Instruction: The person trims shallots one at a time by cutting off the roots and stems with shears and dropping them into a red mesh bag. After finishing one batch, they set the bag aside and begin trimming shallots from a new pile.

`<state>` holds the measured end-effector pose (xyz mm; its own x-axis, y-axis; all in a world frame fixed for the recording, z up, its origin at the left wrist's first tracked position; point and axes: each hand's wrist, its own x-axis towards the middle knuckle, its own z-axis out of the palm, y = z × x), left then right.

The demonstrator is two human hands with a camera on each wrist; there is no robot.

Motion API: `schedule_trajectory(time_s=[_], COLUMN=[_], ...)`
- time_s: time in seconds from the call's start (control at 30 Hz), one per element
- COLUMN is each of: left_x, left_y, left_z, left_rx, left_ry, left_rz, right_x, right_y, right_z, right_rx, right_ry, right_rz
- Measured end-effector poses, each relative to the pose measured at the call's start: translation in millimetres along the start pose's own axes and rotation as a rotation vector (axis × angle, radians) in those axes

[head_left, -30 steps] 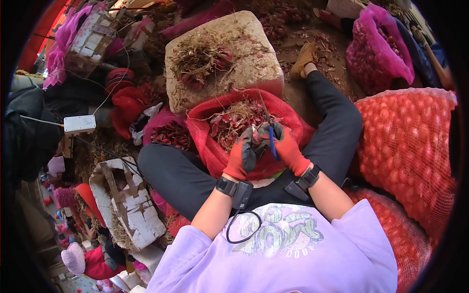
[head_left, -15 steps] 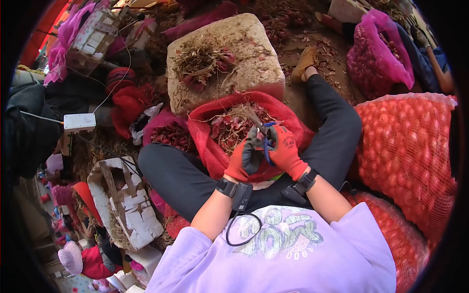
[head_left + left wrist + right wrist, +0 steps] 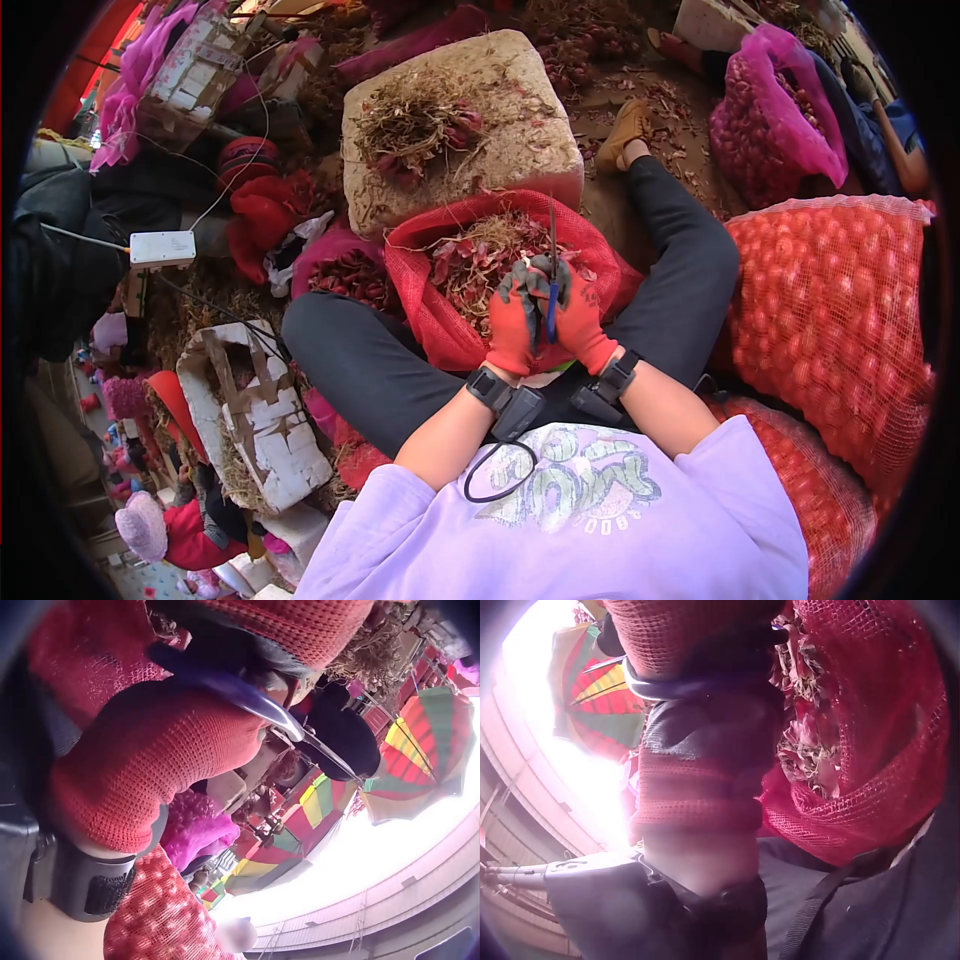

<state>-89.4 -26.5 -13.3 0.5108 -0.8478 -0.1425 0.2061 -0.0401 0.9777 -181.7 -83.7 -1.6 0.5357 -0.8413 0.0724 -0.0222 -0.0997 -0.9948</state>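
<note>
My gloved right hand (image 3: 580,312) grips a pair of scissors (image 3: 552,300) with blue handles, blades pointing away from me. Close beside it, my gloved left hand (image 3: 512,318) has its fingers curled round a small shallot (image 3: 279,687), mostly hidden by the gloves. In the left wrist view the metal blades stick out past the gloves. Both hands are over the near side of a red mesh bag (image 3: 425,330), which stands open between my legs. Dry shallot skins and stalks (image 3: 480,250) fill it.
Beyond the bag is a pale foam block (image 3: 500,120) bearing a bundle of dried shallots (image 3: 420,130). Full red net sacks (image 3: 830,310) stand at my right. A pink bag (image 3: 350,265) of shallots and a battered white foam box (image 3: 265,420) are on the left.
The scissors tilted to the left half a second ago and now point straight away from me. My left hand has shifted right, closer to the right hand.
</note>
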Motion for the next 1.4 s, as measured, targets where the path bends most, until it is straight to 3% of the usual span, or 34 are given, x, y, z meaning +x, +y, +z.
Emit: schedule_trajectory(time_s=[0.07,0.17,0.27,0.47,0.57,0.67,0.73,0.77,0.83,0.97,1.07,1.13,1.17,1.2,1.27,1.3,1.4], left_x=[0,2,4,0,-4,12,18,31,33,16,22,22,20,18,17,16,8], left_y=[-8,-17,-29,-14,11,9,-6,-27,-12,42,36,27,22,18,-1,-6,37], left_z=[3,-1,-2,8,11,8,-5,-15,-12,12,1,-3,-1,1,1,0,15], left_rx=[-0.288,-0.293,-0.21,-0.221,0.496,-0.928,-0.572,-0.566,-0.487,-0.388,-0.035,-0.11,-0.374,-0.637,-0.651,-0.659,0.677], left_ry=[0.053,0.032,0.159,0.179,0.028,-0.156,-0.262,-0.351,-0.396,-0.247,-0.335,-0.398,-0.402,-0.401,-0.32,-0.278,-0.178], left_rz=[-0.046,-0.067,-0.103,-0.094,0.171,-0.383,-0.228,-0.24,-0.206,-0.173,0.016,-0.001,-0.123,-0.246,-0.232,-0.225,0.517], right_x=[0,0,0,0,2,8,6,6,12,20,18,9,6,7,12,13,17], right_y=[2,1,14,6,8,-7,3,7,5,31,30,24,22,23,28,28,26], right_z=[2,4,9,8,5,0,1,0,-3,-11,-9,-6,-5,-5,-3,-1,4], right_rx=[-0.01,-0.011,-0.102,-0.079,-0.092,-0.022,0.085,0.137,0.292,0.559,0.499,0.184,0.026,0.123,0.314,0.252,0.098], right_ry=[0.027,0.046,0.105,0.11,0.1,0.106,0.078,0.065,0.013,-0.171,-0.161,-0.04,0.023,0.003,-0.035,0.025,0.157], right_rz=[-0.028,0.032,-0.07,0.083,0.06,-0.003,0.061,0.091,0.154,0.189,0.155,0.084,0.049,0.025,-0.026,-0.003,0.048])
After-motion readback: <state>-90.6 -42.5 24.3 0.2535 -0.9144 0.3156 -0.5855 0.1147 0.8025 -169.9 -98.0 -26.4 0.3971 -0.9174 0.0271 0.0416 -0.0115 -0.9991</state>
